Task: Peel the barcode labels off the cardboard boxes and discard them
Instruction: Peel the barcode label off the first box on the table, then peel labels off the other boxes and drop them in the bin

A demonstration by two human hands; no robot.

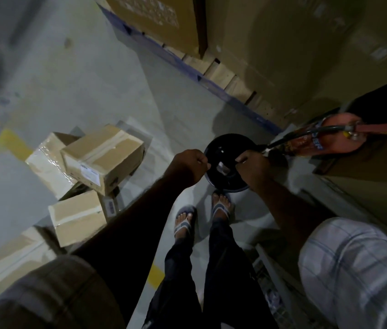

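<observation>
Brown taped cardboard boxes (78,181) lie heaped on the grey concrete floor (88,86) to the person's left. A white barcode label (90,175) is on the side of the topmost box. Left hand (191,166), fingers curled, grips the left rim of a black round container (225,179). Right hand (250,163) grips its right rim. A small pale item inside is too blurred to identify. A red fire extinguisher (325,136) lies just beside the container.

Left hand (192,166) and right hand (251,168) hover curled above a round black bin (226,179). Taped cardboard boxes (102,157) lie heaped on the floor to the left, one bearing a white label (90,174).
</observation>
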